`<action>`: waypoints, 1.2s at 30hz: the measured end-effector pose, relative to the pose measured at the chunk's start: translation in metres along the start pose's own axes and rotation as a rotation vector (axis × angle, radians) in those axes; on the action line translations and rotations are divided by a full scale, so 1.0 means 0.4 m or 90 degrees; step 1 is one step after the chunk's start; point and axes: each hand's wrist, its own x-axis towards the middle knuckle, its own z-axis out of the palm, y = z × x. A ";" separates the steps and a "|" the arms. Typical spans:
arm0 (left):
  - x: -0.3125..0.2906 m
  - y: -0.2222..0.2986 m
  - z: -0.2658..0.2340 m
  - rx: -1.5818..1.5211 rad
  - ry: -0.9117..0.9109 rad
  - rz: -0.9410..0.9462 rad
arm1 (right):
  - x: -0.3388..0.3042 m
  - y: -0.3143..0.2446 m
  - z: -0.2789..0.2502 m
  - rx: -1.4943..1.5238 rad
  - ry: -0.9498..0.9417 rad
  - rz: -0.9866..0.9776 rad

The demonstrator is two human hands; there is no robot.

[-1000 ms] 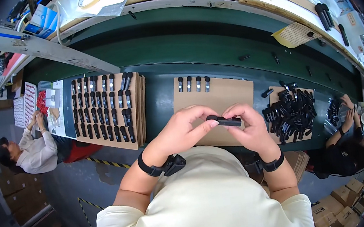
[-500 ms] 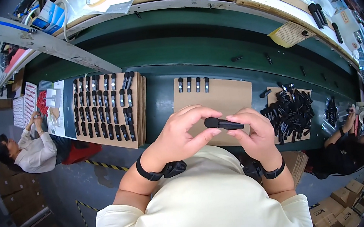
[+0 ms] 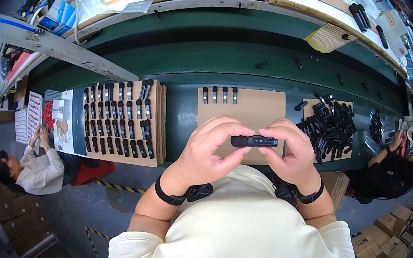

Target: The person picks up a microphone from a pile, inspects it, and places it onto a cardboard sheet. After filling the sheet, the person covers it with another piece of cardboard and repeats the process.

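Note:
Between my two hands is a small black microphone [image 3: 254, 141] with a rounded foam head, lying sideways above the cardboard. My left hand [image 3: 215, 147] pinches the foam-head end between thumb and fingertips. At the other end my right hand [image 3: 287, 144] grips the flat body by thumb and fingers. The body's face with small marks is turned upward. Beneath is a brown cardboard sheet [image 3: 261, 108], where a short row of similar microphones [image 3: 225, 95] stands along the far edge. To the right of my right hand lies a jumbled heap of black microphones [image 3: 333, 130].
Neat rows of microphones [image 3: 117, 122] cover a cardboard stack at left. A few loose black pieces [image 3: 300, 65] lie on the green belt [image 3: 179, 44]. A metal post [image 3: 62, 46] slants over the left side. One person [image 3: 39, 169] works at far left, another [image 3: 404, 168] at far right.
The microphone has rolled in my fingers, so its marked face now shows instead of a plain dark side. Loose pieces on the green belt have shifted slightly left.

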 end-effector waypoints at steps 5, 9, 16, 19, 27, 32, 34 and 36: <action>0.002 0.001 0.001 0.010 0.002 0.022 | 0.003 -0.002 -0.003 -0.002 0.000 -0.010; 0.003 -0.003 0.003 0.012 0.006 0.030 | 0.001 0.000 -0.002 0.000 0.001 -0.012; 0.005 -0.008 0.011 -0.068 0.017 -0.054 | -0.001 0.012 0.001 0.000 0.013 -0.018; -0.003 -0.029 0.014 -0.073 0.015 -0.057 | 0.001 0.016 0.004 0.007 0.015 0.008; -0.004 -0.051 0.039 -0.068 0.035 -0.053 | -0.013 0.038 0.024 0.142 0.095 0.199; -0.007 -0.067 0.038 -0.118 0.021 -0.091 | -0.007 0.024 0.013 0.241 0.117 0.324; -0.006 -0.073 0.040 -0.121 0.025 -0.085 | -0.008 0.038 0.012 0.242 0.094 0.326; -0.003 -0.081 0.044 -0.128 0.032 -0.072 | -0.009 0.055 0.006 0.242 0.082 0.328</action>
